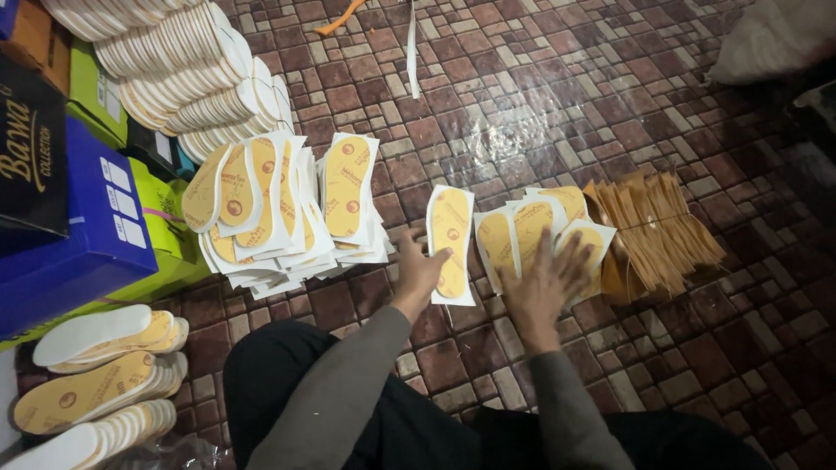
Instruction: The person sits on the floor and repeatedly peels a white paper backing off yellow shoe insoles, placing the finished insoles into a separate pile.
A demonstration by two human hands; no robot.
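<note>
— Why is the left hand (418, 271) resting on that one yellow, sole-shaped insole stuck to a white backing sheet (451, 244)?

— It looks set apart on purpose. The sheet lies alone on the brown-and-cream tiled floor (557, 104), between the tall stack and the fanned group, and the hand lies over its lower edge with the thumb across the yellow part, loosely curled, pinning rather than clenching.

— And the right hand (544, 280)?

— Flat and open, fingers spread over the fanned group of yellow insoles on white sheets (531, 228), pressing them so they stay overlapped and do not slide on the shiny tiles.

— What about the brownish pile beside it?

— A stack of tan card-like cut-outs (662, 231), touching the fanned group on its far side, probably kept close for easy reach.

— And to the left?

— A tall, leaning stack of the same yellow insoles on white sheets (287, 209), just beside the single sheet. Behind it are rows of plain white insoles stood on edge (187, 61), and blue and green cardboard boxes (104, 226) along the wall. Nearer the person's knee lie bundles of finished cut insoles (100, 374), sorted apart from the uncut ones.
</note>
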